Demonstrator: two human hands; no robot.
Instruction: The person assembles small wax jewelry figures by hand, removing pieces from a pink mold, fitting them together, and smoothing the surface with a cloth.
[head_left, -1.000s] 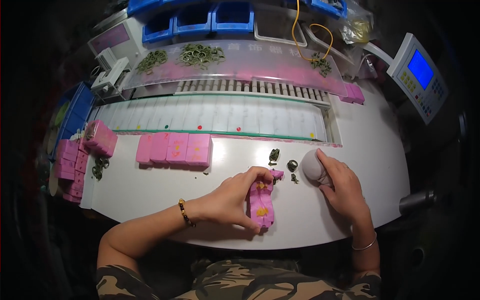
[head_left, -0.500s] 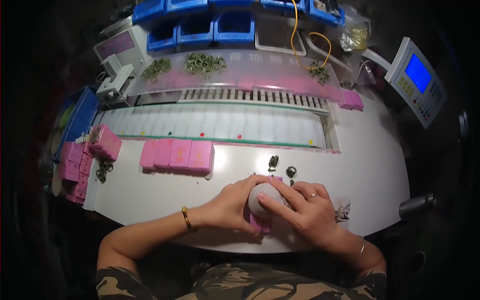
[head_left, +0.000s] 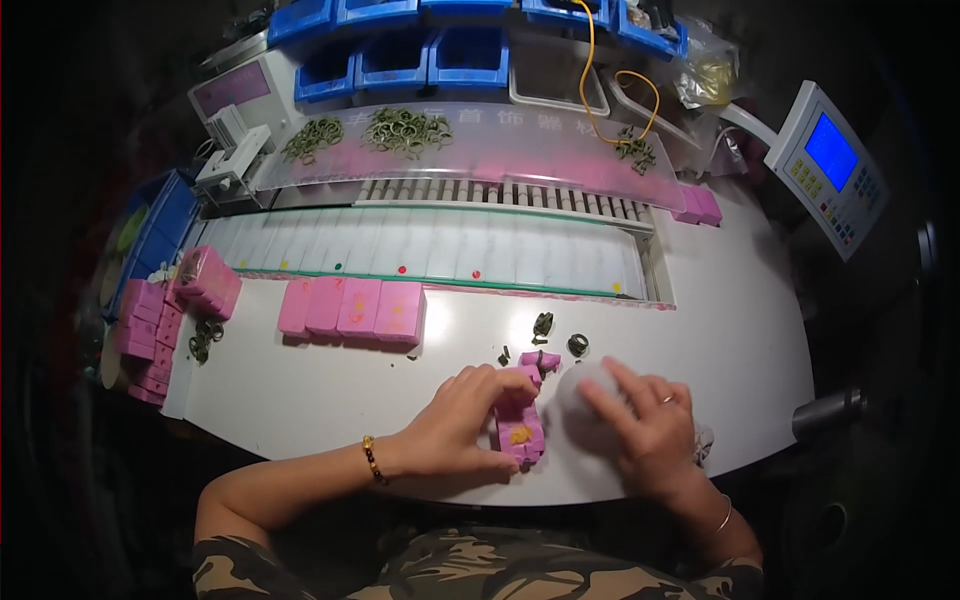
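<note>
Low centre of the frame, a pink block (head_left: 519, 437) lies on a white desk (head_left: 720, 340), clamped lengthwise between thumb and fingers of the left hand (head_left: 460, 422); a firm grip, fingertips clear of the top, should steady it best. Just right, the right hand (head_left: 652, 432) curls its fingers over a blurred grey ball (head_left: 573, 402), best held squarely; the right forearm (head_left: 722, 515) slants from lower right, the left forearm (head_left: 285, 475) from lower left

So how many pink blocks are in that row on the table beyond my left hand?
4, side by side beyond your left hand: the leftmost block, the second block, the third block and the rightmost block. No others show in that row.
</note>
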